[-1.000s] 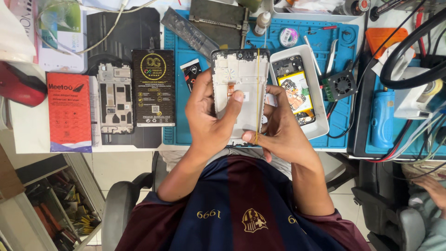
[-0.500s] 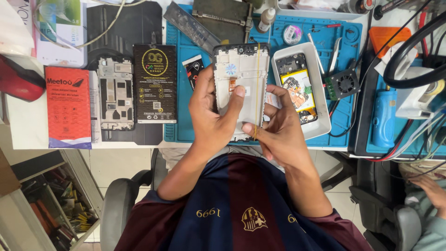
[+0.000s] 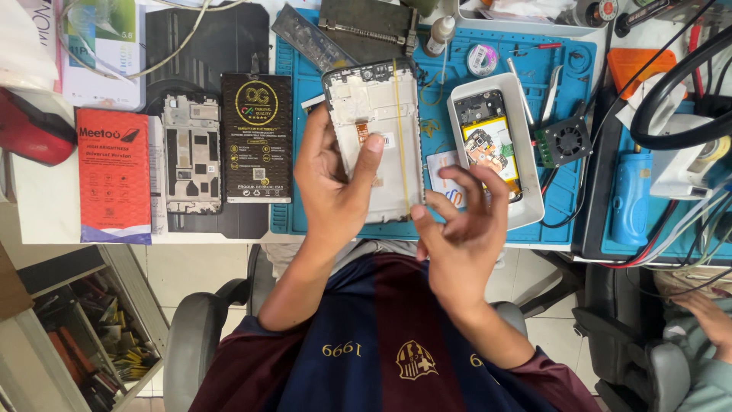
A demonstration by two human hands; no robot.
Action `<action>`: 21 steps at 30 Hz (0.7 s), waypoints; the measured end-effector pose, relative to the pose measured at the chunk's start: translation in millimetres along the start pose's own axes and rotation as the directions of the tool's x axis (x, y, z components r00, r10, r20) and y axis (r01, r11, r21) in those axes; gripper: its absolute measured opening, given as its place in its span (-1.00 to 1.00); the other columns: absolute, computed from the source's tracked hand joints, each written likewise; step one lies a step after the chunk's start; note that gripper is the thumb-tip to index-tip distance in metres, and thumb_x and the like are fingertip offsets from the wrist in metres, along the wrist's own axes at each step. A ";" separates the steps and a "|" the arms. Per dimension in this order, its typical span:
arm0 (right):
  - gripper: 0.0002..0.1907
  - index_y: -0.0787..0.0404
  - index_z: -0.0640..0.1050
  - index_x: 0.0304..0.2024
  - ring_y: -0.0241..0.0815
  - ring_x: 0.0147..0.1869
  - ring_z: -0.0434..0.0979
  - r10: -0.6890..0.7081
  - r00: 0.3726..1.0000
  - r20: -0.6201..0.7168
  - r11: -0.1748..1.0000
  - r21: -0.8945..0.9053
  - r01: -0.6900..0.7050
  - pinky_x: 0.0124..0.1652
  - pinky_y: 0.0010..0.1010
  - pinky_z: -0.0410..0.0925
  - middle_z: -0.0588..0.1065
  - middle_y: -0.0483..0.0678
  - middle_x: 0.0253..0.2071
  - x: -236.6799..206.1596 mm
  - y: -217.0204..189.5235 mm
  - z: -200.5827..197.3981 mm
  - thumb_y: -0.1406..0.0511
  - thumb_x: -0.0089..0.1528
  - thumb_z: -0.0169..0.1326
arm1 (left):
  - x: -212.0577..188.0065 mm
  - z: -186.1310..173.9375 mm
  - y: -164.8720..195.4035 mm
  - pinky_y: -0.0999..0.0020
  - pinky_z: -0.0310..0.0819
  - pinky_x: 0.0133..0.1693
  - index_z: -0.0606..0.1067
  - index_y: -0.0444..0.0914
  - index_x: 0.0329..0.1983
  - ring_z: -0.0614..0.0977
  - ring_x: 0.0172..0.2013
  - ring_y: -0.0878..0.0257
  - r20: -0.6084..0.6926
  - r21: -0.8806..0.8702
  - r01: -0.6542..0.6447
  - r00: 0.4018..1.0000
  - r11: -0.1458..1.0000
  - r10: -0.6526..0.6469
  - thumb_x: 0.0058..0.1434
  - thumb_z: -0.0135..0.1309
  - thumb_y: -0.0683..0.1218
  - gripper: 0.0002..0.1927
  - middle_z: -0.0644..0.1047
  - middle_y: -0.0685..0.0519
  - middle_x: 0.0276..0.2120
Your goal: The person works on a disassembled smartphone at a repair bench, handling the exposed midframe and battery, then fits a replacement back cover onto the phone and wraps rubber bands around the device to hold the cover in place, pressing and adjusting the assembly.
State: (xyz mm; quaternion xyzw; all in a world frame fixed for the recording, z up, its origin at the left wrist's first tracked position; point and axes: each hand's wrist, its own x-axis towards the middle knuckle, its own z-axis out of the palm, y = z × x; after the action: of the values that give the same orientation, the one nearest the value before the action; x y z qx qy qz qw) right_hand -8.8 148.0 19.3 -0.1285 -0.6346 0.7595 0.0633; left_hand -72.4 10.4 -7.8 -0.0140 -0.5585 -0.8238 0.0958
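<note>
A blue work mat (image 3: 579,76) covers the bench top, crowded with tools and cables. A white phone frame (image 3: 377,130) is held upright above the mat's near edge, gripped by the left hand (image 3: 335,191) with the thumb pressed across its face. At 4 o'clock of the frame the right hand (image 3: 461,229) is seen with fingers spread, holding nothing, one fingertip touching the frame's lower corner. A white tray (image 3: 534,198) lies at 3 o'clock, a black box (image 3: 256,137) at 9 o'clock. Free room is found only below the bench edge.
</note>
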 end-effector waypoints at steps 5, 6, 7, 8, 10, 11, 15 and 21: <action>-0.31 0.14 0.15 0.29 -0.03 0.29 0.53 -0.386 0.920 -0.062 0.922 -0.039 0.384 -0.49 -0.62 0.49 0.26 0.11 0.32 -26.6 11.9 1.2 0.61 0.27 0.17 | 4.0 -6.7 -1.8 0.55 0.46 -0.16 0.29 -0.38 0.38 0.56 -0.17 0.45 -0.073 -0.020 0.085 0.994 0.996 -0.086 0.47 0.09 -0.24 -0.54 0.59 0.03 -0.02; -0.32 0.12 0.17 0.31 -0.03 0.26 0.55 -0.434 0.899 -0.057 0.900 0.000 0.435 -0.45 -0.62 0.51 0.28 0.10 0.34 -26.2 14.9 -1.1 0.61 0.31 0.19 | 4.5 -9.7 -2.2 0.57 0.43 -0.25 0.29 -0.37 0.38 0.53 -0.22 0.47 -0.104 -0.012 0.111 0.988 0.994 -0.112 0.46 0.10 -0.23 -0.53 0.59 0.04 -0.05; -0.38 0.15 0.22 0.29 -0.04 0.21 0.58 -0.425 0.905 0.010 0.905 -0.014 0.425 -0.43 -0.58 0.52 0.32 0.09 0.28 -23.1 17.2 -4.6 0.60 0.33 0.18 | 4.4 -12.5 -2.6 0.59 0.39 -0.34 0.29 -0.36 0.39 0.51 -0.27 0.48 -0.134 -0.005 0.137 0.982 0.991 -0.136 0.44 0.11 -0.22 -0.51 0.59 0.05 -0.07; -0.44 0.18 0.27 0.27 -0.05 0.17 0.60 -0.416 0.906 0.076 0.908 -0.028 0.419 -0.40 -0.54 0.53 0.35 0.08 0.22 -16.4 19.1 -8.4 0.59 0.34 0.18 | 4.1 -14.3 -3.7 0.58 0.40 -0.30 0.29 -0.36 0.39 0.52 -0.23 0.47 -0.131 -0.037 0.133 0.982 0.990 -0.136 0.45 0.12 -0.22 -0.51 0.59 0.04 -0.06; -0.56 0.23 0.37 0.20 -0.09 0.08 0.63 -0.362 0.919 0.154 0.912 -0.143 0.384 -0.34 -0.50 0.53 0.43 0.06 0.11 0.4 16.9 -19.1 0.57 0.34 0.18 | 3.8 -18.5 -5.7 0.56 0.42 -0.21 0.28 -0.35 0.40 0.55 -0.15 0.45 -0.125 -0.102 0.124 0.983 0.987 -0.136 0.45 0.14 -0.22 -0.50 0.59 0.03 -0.04; -0.61 0.26 0.41 0.15 -0.12 0.03 0.63 -0.317 0.934 0.166 0.905 -0.240 0.350 -0.31 -0.50 0.51 0.47 0.05 0.05 11.3 12.9 -26.1 0.56 0.34 0.19 | 3.8 -22.6 -5.3 0.55 0.42 -0.25 0.28 -0.34 0.41 0.54 -0.18 0.44 -0.132 -0.119 0.125 0.981 0.985 -0.141 0.44 0.14 -0.23 -0.48 0.58 0.03 -0.04; -0.86 0.27 0.61 -0.09 -0.18 -0.36 0.64 -0.222 0.939 0.262 0.580 -0.739 0.343 -0.44 -0.44 0.37 0.59 -0.03 -0.17 54.5 -4.4 -42.4 0.51 0.32 0.22 | 3.4 -44.9 5.0 0.41 0.52 -0.04 0.24 -0.35 0.43 0.60 -0.06 0.30 -0.104 -0.260 0.115 0.984 0.959 -0.146 0.47 0.08 -0.28 -0.50 0.56 -0.05 0.03; -0.81 0.18 0.63 -0.26 0.00 -0.08 0.55 -0.121 0.692 0.711 -0.078 -0.702 0.708 -0.29 -0.22 0.43 0.57 -0.11 -0.21 86.6 0.7 -25.1 0.45 0.06 0.16 | 4.6 -57.8 23.0 0.06 0.63 0.14 0.16 -0.28 0.41 0.64 0.08 0.12 0.000 -0.454 0.198 0.975 0.869 -0.222 0.45 -0.04 -0.25 -0.51 0.53 -0.13 0.12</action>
State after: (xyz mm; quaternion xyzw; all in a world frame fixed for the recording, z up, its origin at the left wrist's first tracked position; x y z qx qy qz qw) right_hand -84.8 194.1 4.6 0.2498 -0.9634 0.0770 0.0599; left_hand -68.0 -51.8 -7.7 0.0460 -0.3477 -0.9364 0.0144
